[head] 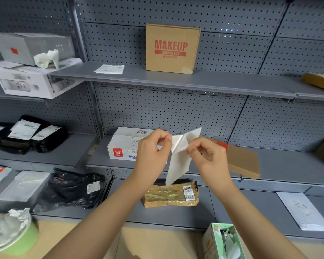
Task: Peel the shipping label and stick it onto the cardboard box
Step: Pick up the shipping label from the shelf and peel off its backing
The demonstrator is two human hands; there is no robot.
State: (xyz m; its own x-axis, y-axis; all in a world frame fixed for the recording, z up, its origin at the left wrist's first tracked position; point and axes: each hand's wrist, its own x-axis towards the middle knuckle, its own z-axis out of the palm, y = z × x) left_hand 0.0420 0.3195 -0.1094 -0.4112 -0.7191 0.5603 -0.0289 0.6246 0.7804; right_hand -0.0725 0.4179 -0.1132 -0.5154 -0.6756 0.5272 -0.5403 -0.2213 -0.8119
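Observation:
I hold a white shipping label (179, 161) in front of the middle shelf, its top corner split into two layers. My left hand (151, 152) pinches the left layer and my right hand (207, 156) pinches the right flap that stands up. The rest of the sheet hangs down between my hands. A brown cardboard box (171, 48) printed "MAKEUP" in red stands upright on the upper shelf, well above my hands. More white labels (109, 69) lie flat on that shelf to the box's left.
A white carton (120, 146) and a flat brown mailer (245, 161) sit on the middle shelf behind my hands. A taped brown parcel (170, 196) lies below. Black bagged parcels (26, 135) fill the left shelves. A green open box (223, 242) stands at bottom right.

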